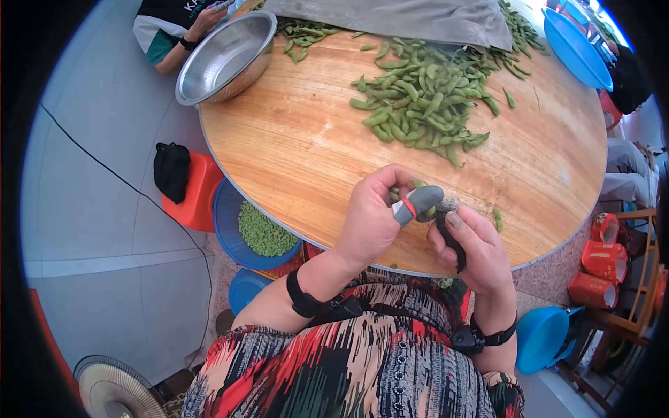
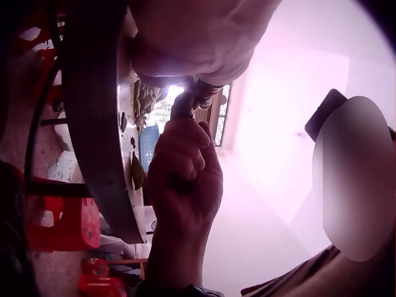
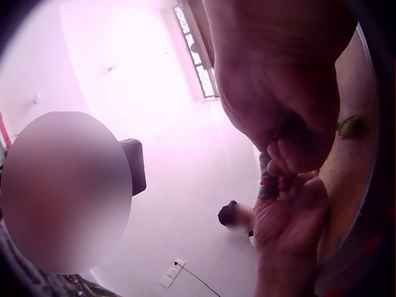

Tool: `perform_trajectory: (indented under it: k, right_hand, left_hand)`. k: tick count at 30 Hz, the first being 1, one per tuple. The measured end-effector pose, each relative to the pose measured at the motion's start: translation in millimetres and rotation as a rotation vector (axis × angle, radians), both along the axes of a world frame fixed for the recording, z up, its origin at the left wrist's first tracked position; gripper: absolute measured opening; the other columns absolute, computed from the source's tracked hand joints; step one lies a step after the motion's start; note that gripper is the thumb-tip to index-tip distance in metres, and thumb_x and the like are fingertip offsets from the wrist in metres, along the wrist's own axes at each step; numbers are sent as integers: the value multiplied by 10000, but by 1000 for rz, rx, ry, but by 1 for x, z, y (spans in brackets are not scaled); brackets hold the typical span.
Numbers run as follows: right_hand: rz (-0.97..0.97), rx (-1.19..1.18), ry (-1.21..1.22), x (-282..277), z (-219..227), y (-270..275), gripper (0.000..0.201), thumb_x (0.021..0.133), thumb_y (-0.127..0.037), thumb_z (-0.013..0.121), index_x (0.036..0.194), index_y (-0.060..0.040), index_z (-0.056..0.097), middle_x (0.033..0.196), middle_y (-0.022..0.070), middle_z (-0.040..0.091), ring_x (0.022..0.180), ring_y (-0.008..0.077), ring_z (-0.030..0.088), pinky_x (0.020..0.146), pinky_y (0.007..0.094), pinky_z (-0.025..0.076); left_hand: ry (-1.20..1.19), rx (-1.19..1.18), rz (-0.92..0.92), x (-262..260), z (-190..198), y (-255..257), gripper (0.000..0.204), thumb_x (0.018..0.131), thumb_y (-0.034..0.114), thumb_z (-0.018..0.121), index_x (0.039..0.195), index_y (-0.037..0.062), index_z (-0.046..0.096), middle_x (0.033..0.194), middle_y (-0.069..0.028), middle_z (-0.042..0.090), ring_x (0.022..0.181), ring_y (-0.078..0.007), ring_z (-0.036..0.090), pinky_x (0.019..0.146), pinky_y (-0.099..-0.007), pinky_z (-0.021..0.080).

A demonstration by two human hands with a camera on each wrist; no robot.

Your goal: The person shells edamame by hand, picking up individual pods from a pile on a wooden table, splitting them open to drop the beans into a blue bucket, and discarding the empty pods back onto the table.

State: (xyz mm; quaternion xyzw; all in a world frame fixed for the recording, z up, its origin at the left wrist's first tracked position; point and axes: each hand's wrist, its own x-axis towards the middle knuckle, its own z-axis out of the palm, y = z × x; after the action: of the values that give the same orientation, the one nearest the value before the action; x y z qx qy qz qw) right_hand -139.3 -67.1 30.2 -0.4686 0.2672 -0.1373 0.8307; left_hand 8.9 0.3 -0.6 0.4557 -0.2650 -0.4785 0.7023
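Note:
In the head view my left hand (image 1: 369, 219) holds green edamame pods (image 1: 418, 184) in its curled fingers. Its thumb wears a grey cover (image 1: 425, 200) banded with a red tie. Facing it, my right hand (image 1: 481, 247) has its fingers curled up against the left thumb, pinching at the same pod. A black strip (image 1: 450, 244) and a speckled grey wrap (image 1: 447, 205) show at the right fingers. Both hands meet over the near table edge. Both wrist views show the hands close together, the pod mostly hidden.
A heap of edamame pods (image 1: 425, 97) lies on the round wooden table (image 1: 293, 139), below a grey cloth (image 1: 397, 17). A steel bowl (image 1: 226, 59) stands at the left edge. Shelled beans (image 1: 265, 230) fill a blue basket (image 1: 226, 223) beside a red stool (image 1: 198, 188). Other people sit around.

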Motion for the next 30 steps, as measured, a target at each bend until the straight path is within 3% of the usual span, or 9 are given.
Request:
perform_trajectory:
  k: [10, 15, 18, 19, 20, 21, 23, 25, 30]
  right_hand:
    - [-28, 91, -19, -3, -6, 0, 157, 947, -161, 429, 947, -43, 533, 682, -35, 484, 503, 8, 322, 434, 163, 247]
    - [-24, 221, -55, -2, -1, 1, 173, 947, -163, 430, 1017, -46, 536, 686, -38, 477, 487, 10, 298, 419, 163, 226]
    - [-32, 252, -80, -1, 0, 0, 159, 929, -140, 457, 987, -34, 561, 672, -43, 490, 506, 15, 353, 437, 170, 271]
    - [-52, -70, 79, 0, 0, 1, 145, 914, -126, 474, 945, -26, 574, 660, -45, 499, 524, 19, 385, 454, 177, 297]
    - [-72, -393, 238, 1, 0, 1, 134, 898, -112, 492, 903, -18, 587, 647, -46, 507, 542, 22, 417, 471, 184, 324]
    - [-73, -393, 239, 1, 0, 1, 134, 898, -112, 492, 903, -18, 587, 647, -46, 507, 542, 22, 417, 471, 184, 324]
    - [-131, -843, 322, 1, -4, 0, 121, 870, -94, 519, 841, -3, 593, 627, -46, 516, 576, 27, 450, 502, 200, 356]
    - [-182, -725, 277, 4, -9, -1, 117, 867, -97, 525, 838, -5, 591, 620, -46, 508, 571, 29, 444, 500, 203, 353]
    - [-178, -433, 290, 4, -3, -12, 108, 862, -100, 532, 853, -9, 589, 603, -54, 486, 563, 34, 433, 501, 208, 353]
  left_hand:
    - [-121, 33, -73, -3, 4, 2, 159, 791, 74, 669, 920, 24, 590, 763, 15, 541, 726, -49, 521, 655, -187, 437]
    - [263, -46, -266, 0, 5, 4, 126, 844, 109, 608, 920, 10, 619, 864, -29, 608, 775, -73, 544, 713, -223, 442]
    - [361, -4, -358, 8, -2, 4, 129, 830, 92, 623, 932, 18, 598, 843, -10, 593, 791, -68, 543, 700, -212, 431]
    - [360, -4, -359, 5, -2, 4, 129, 830, 92, 623, 932, 18, 598, 843, -10, 593, 791, -68, 543, 700, -212, 431]
    - [128, -6, -289, -1, 1, 3, 138, 825, 87, 628, 938, 23, 582, 836, -2, 585, 779, -56, 540, 673, -197, 421]
    - [-103, -8, -216, -5, 3, 2, 152, 820, 82, 634, 944, 28, 565, 829, 7, 577, 767, -45, 537, 645, -182, 411]
    - [-189, 14, -166, -7, -1, -1, 140, 823, 86, 637, 929, 38, 559, 797, 22, 555, 698, -24, 495, 593, -167, 390]
    - [-275, 36, -115, -8, 2, -2, 131, 826, 89, 639, 914, 47, 552, 765, 36, 533, 629, -3, 452, 542, -153, 370]
    - [77, 132, -158, -4, 7, -2, 177, 830, 79, 618, 990, 37, 557, 822, 5, 569, 616, -35, 502, 517, -175, 386]
